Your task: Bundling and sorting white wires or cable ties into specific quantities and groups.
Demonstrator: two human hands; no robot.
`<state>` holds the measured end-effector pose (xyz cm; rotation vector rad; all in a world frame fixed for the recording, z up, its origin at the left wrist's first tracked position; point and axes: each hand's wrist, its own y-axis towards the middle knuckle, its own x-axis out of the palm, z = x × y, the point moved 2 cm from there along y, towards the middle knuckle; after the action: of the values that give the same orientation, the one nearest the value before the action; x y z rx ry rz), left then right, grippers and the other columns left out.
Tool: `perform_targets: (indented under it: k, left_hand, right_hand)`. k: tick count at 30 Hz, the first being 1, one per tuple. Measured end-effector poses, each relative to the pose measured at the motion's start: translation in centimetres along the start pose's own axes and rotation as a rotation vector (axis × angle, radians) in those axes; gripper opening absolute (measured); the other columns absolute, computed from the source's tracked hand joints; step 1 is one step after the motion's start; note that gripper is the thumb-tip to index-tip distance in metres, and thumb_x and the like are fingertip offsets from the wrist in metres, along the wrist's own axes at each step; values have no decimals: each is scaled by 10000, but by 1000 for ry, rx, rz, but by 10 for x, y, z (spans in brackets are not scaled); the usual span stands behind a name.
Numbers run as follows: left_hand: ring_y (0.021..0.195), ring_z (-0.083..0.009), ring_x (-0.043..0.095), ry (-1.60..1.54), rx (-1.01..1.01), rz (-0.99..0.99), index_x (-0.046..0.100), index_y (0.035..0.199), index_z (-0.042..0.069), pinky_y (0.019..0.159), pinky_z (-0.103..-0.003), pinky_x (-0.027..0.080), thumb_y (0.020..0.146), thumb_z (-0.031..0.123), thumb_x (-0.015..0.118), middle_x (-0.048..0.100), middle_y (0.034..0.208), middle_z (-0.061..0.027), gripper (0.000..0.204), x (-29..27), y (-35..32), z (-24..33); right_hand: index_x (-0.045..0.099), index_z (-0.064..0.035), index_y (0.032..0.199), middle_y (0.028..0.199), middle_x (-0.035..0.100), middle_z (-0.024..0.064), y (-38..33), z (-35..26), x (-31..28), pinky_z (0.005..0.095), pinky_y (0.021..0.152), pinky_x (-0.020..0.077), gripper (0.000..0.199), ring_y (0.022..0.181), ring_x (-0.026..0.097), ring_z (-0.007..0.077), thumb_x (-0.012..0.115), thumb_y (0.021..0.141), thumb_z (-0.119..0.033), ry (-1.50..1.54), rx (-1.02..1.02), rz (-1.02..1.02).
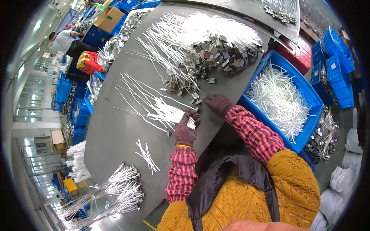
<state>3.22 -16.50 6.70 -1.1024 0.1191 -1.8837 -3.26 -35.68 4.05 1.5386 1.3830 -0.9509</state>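
My left hand (186, 129), in a dark red glove, is closed around a bunch of short white tubes (163, 111). Long thin white wires (135, 92) fan out beyond it over the grey table. Just to its right, my gloved right hand (218, 104) hovers low over the tabletop with fingers curled together. Its fingertips are beside small metal end pieces (197, 101); whether they pinch something is hidden. Farther off lies a big heap of white wires (216, 29) with square metal ends (227, 57). A few loose white tubes (146, 156) rest left of my left forearm.
A blue bin (317, 109) full of cut white tubes stands right of the table (104, 142). Tied wire bundles (119, 188) lie at the table's near left edge. Stacked blue crates (339, 73) are at right. Another person (63, 40) bends over crates at far left.
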Motion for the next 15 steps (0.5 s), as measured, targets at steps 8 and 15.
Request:
perform_targets:
  k: [8, 15]
  left_hand:
    - [721, -240, 636, 321, 55, 548, 646, 995, 41, 636, -381, 525, 954, 280, 481, 655, 826, -78, 294, 39, 35, -36]
    - [475, -169, 464, 49, -12, 665, 607, 786, 86, 383, -308, 317, 884, 170, 504, 501, 607, -24, 166, 105, 18, -99]
  right_hand:
    - [562, -92, 1196, 1026, 619, 157, -59, -66, -38, 459, 801, 531, 289, 963, 632, 349, 506, 924, -175, 396, 152, -307]
    - [625, -81, 1148, 929, 657, 125, -165, -56, -81, 410, 793, 524, 322, 885, 651, 283, 629, 884, -265, 464, 183, -71]
